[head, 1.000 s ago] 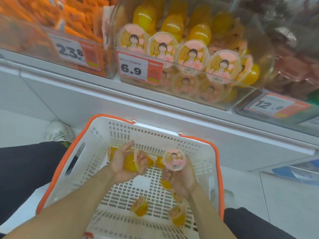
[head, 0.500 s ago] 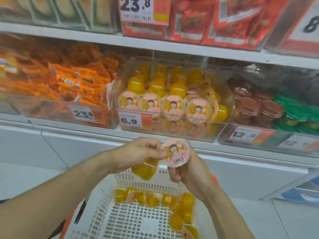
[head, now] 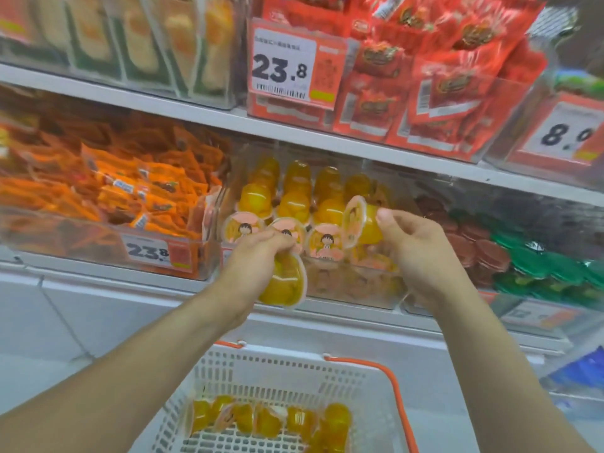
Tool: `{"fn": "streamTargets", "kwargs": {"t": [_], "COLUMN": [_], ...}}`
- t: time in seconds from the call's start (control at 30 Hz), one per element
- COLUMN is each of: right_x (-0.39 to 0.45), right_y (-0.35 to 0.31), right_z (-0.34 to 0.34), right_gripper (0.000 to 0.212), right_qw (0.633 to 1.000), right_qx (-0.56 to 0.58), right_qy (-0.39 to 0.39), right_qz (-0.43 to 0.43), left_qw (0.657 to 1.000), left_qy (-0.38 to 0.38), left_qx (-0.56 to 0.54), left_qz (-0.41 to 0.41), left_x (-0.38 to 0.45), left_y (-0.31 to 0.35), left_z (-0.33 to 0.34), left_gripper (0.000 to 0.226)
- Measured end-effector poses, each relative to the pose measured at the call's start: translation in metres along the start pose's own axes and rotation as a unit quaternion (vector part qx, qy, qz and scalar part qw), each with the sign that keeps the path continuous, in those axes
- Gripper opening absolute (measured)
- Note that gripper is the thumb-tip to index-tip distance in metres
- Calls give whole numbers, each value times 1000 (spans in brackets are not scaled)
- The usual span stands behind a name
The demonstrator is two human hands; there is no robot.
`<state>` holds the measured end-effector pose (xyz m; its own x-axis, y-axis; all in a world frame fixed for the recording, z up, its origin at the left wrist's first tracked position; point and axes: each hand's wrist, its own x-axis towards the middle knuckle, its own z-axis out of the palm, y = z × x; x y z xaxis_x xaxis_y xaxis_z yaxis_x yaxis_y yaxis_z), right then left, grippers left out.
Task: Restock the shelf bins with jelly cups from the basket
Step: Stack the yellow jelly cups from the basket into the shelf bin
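Observation:
My left hand grips a yellow jelly cup from above, in front of the clear shelf bin. My right hand pinches a second jelly cup at the bin's upper right, its pink cartoon lid turned to the left. The bin holds several more yellow jelly cups, some with lids facing out. Below stands the white basket with orange handles, with several jelly cups lying along its far side.
A bin of orange snack packets stands left of the jelly bin, and a bin of brown and green lidded cups to its right. Above is a shelf with red packets and a 23.8 price tag.
Both hands have risen from the basket to the jelly bin, each carrying a cup. The right hand's cup has turned sideways at the bin's top. The view has tilted upward.

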<state>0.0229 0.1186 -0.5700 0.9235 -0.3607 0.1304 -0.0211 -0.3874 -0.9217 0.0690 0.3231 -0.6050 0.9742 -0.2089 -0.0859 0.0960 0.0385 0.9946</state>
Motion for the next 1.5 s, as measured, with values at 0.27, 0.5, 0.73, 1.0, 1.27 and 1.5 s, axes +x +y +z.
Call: {"fn": "streamTargets", "kwargs": {"t": [0.27,0.5,0.73,1.0,1.27,1.5], "right_x": [91,147,174,176,36,-37], "right_y": [5,24,35,38,-3,2], "right_z": [12,27,34,29,20,43], "right_gripper": [34,33,37,41,15,45], "right_qw": [901,852,814,840,934,859], "right_qx": [-418,-519,-573,-537,-293,264], "right_qy": [99,41,83,56,59,-343], "right_qz": [-62,-53,-57,-50,-196,274], "left_qw": [1000,999,999,998,988,979], "left_qy": [25,17,34,49,45,7], "left_qx": [-15,-31,-22,-43,-139,-112], "left_qz": [-4,-13,-22,-15,47,168], "left_x": [-5,0,3,2,-4,-9], "left_y": [1,-6,-4,-2,1,-7], "left_z": [7,18,19,20,26,39], "left_gripper": [22,23,17,21,24,29]}}
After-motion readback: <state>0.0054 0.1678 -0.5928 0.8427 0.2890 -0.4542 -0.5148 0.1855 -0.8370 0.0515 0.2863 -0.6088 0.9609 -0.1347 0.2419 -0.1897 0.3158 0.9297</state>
